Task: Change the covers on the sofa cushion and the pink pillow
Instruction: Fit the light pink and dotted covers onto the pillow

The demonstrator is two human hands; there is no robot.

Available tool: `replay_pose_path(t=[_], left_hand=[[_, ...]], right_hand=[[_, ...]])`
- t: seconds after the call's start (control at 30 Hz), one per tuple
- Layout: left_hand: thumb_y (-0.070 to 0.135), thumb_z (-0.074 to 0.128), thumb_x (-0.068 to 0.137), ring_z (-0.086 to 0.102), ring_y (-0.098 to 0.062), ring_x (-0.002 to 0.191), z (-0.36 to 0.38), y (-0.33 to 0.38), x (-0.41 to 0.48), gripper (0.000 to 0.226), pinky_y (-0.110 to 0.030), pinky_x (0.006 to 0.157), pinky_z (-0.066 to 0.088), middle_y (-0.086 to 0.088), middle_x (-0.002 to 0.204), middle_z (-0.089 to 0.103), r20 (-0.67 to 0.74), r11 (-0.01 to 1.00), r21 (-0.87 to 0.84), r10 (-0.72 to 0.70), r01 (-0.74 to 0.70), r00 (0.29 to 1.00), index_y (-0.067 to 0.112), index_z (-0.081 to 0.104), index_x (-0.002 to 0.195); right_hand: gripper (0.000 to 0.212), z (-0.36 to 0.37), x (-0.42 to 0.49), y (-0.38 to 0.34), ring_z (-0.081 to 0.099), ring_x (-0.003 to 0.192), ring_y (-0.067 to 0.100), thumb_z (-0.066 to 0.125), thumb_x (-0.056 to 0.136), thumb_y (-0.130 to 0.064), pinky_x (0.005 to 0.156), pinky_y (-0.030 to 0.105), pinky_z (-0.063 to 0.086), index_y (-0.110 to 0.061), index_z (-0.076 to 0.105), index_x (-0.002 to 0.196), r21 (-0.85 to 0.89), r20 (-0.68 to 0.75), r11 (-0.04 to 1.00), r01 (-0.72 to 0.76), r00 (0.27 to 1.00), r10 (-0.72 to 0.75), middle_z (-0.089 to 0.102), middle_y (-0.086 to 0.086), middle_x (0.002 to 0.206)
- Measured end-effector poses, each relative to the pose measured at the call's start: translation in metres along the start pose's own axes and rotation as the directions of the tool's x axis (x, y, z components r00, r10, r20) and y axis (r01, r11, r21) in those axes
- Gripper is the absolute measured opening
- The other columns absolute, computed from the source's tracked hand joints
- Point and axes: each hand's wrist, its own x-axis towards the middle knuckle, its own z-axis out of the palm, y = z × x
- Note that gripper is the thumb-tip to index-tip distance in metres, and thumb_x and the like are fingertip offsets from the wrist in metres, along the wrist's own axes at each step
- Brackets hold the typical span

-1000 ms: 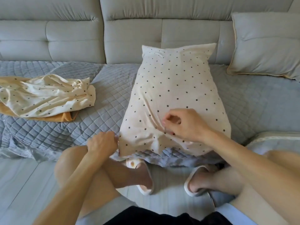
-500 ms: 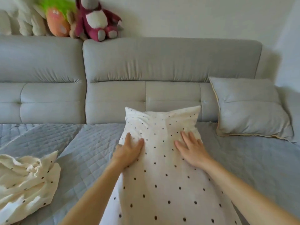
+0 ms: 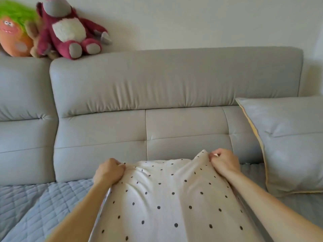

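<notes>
Now the dotted pillow (image 3: 167, 198) lies on the quilted sofa seat (image 3: 35, 203), its far end close to the sofa back (image 3: 157, 133). Each fist pinches a far corner of the cover: the left hand (image 3: 109, 172) the left corner, the right hand (image 3: 224, 163) the right one. Judging by this, the step is seating the filling into the cover's corners. Next would be a firm tug or shake, then smoothing. A grey cushion (image 3: 293, 144) leans against the sofa back, just right of the pillow.

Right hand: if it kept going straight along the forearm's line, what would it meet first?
The right hand, gripping the dotted pillow's far corner, points at the sofa backrest; that looks first in line, though depth is unclear.
</notes>
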Motion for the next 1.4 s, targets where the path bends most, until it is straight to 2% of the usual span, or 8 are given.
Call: replay_pose_path(t=[0.1, 0.4, 0.57, 0.77, 0.93, 1.07, 1.2, 1.4], left_hand=[[0.039, 0.053, 0.096, 0.058, -0.032, 0.092, 0.002, -0.012, 0.018, 0.025, -0.033, 0.074, 0.043, -0.009, 0.094, 0.068, -0.222, 0.99, -0.139, -0.061, 0.031, 0.973, 0.023, 0.071, 0.093], [0.047, 0.049, 0.097, 0.062, -0.031, 0.096, 0.004, -0.041, -0.016, 0.047, -0.038, 0.083, 0.047, -0.008, 0.097, 0.069, -0.032, 0.943, -0.317, -0.122, 0.106, 0.992, 0.017, 0.048, 0.133], [0.079, 0.041, 0.081, 0.036, -0.023, 0.141, -0.02, -0.045, -0.122, 0.078, -0.044, 0.113, 0.031, -0.004, 0.154, 0.037, 0.141, 0.941, -0.33, 0.131, -0.078, 0.981, 0.04, 0.034, 0.148], [0.088, 0.015, 0.079, -0.009, -0.005, 0.15, -0.029, -0.014, -0.226, 0.073, -0.045, 0.123, 0.001, 0.033, 0.154, -0.001, 0.258, 0.883, 0.063, 0.436, -0.466, 0.862, 0.063, 0.009, 0.146], [0.085, 0.008, 0.082, 0.001, -0.016, 0.152, -0.002, -0.026, -0.25, 0.075, -0.058, 0.119, 0.005, 0.02, 0.163, 0.0, 0.395, 0.895, 0.216, 0.287, -0.391, 0.873, 0.056, 0.004, 0.15], [0.089, 0.011, 0.079, 0.0, -0.022, 0.152, -0.008, -0.037, -0.285, 0.079, -0.055, 0.119, 0.005, 0.018, 0.164, 0.0, 0.251, 0.937, 0.177, 0.252, -0.3, 0.935, 0.056, 0.002, 0.15], [0.104, 0.024, 0.055, 0.02, -0.038, 0.143, -0.013, -0.044, -0.316, 0.111, -0.058, 0.112, 0.02, -0.011, 0.159, 0.018, 0.067, 0.985, -0.088, -0.142, 0.148, 0.988, 0.047, 0.007, 0.148], [0.067, 0.083, 0.059, 0.063, -0.02, 0.095, -0.084, -0.043, -0.308, 0.089, -0.033, 0.078, 0.049, -0.002, 0.112, 0.066, 0.316, 0.755, -0.585, -0.124, 0.296, 0.941, 0.013, 0.058, 0.125]], right_hand=[[0.021, 0.002, 0.024, 0.009, 0.06, 0.11, 0.031, 0.053, 0.096, -0.019, 0.086, 0.03, 0.044, -0.016, 0.072, 0.102, 0.015, -0.189, 1.0, 0.004, 0.982, -0.001, 0.07, 0.005, 0.113], [0.04, 0.011, -0.003, 0.015, 0.06, 0.113, 0.018, 0.065, 0.086, -0.048, 0.098, 0.035, 0.046, -0.027, 0.062, 0.121, 0.26, 0.177, 0.96, -0.103, 0.983, 0.057, 0.064, -0.004, 0.123], [0.044, -0.028, -0.089, 0.024, 0.058, 0.11, 0.009, 0.049, 0.09, -0.067, 0.1, 0.038, 0.042, -0.033, 0.065, 0.113, 0.316, 0.277, 0.948, -0.04, 0.959, -0.052, 0.065, -0.012, 0.119], [0.064, -0.054, -0.182, -0.015, -0.005, 0.145, -0.003, 0.026, 0.087, -0.078, 0.119, 0.038, 0.004, -0.053, 0.031, 0.145, -0.025, 0.325, 0.846, 0.532, 0.805, -0.496, 0.015, -0.03, 0.155], [0.076, -0.032, -0.228, -0.006, -0.024, 0.147, 0.007, 0.006, 0.078, -0.089, 0.116, 0.06, -0.009, -0.059, -0.004, 0.148, -0.348, 0.568, 0.814, 0.466, 0.795, -0.212, -0.024, -0.021, 0.159], [0.095, -0.048, -0.243, 0.002, -0.01, 0.151, 0.028, 0.017, 0.071, -0.096, 0.114, 0.066, 0.006, -0.051, -0.001, 0.152, -0.278, 0.291, 0.958, 0.067, 0.957, 0.018, -0.012, -0.005, 0.164], [0.108, -0.06, -0.239, 0.025, 0.057, 0.119, 0.024, 0.071, 0.056, -0.081, 0.104, 0.044, 0.045, -0.023, 0.046, 0.143, 0.326, 0.38, 0.892, -0.313, 0.908, 0.179, 0.057, 0.002, 0.135], [0.066, -0.1, -0.252, 0.002, 0.054, 0.122, 0.032, 0.066, 0.086, -0.052, 0.096, 0.037, 0.044, -0.013, 0.048, 0.136, 0.329, 0.007, 0.942, 0.072, 0.997, -0.078, 0.061, 0.009, 0.129]])
